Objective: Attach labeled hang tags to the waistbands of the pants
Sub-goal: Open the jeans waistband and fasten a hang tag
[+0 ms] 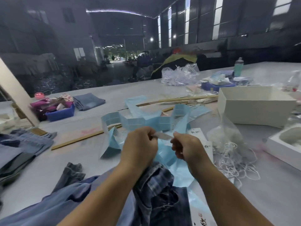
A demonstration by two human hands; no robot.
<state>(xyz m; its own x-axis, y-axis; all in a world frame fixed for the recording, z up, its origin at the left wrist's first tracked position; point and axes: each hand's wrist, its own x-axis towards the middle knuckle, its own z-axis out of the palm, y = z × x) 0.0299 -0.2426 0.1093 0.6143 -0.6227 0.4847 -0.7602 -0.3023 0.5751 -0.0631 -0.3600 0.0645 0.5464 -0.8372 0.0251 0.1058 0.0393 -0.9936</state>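
My left hand (140, 144) and my right hand (185, 147) are raised above the table, and between them they pinch a small pale strip (162, 136), blurred, one end in each. Under my forearms lies a pair of dark denim pants (161, 193), crumpled. Long folded strips of light blue label backing (146, 121) spread over the table behind my hands. A tangle of white hang-tag strings (234, 154) lies right of my right hand, partly in a clear plastic bag.
A white open box (254, 105) stands at the right. Folded jeans (24, 149) lie stacked at the left, another folded pair (89, 101) farther back. A blue bin (61, 112), wooden slats (81, 138), plastic bags (179, 75) and a teal bottle (238, 66) sit on the table.
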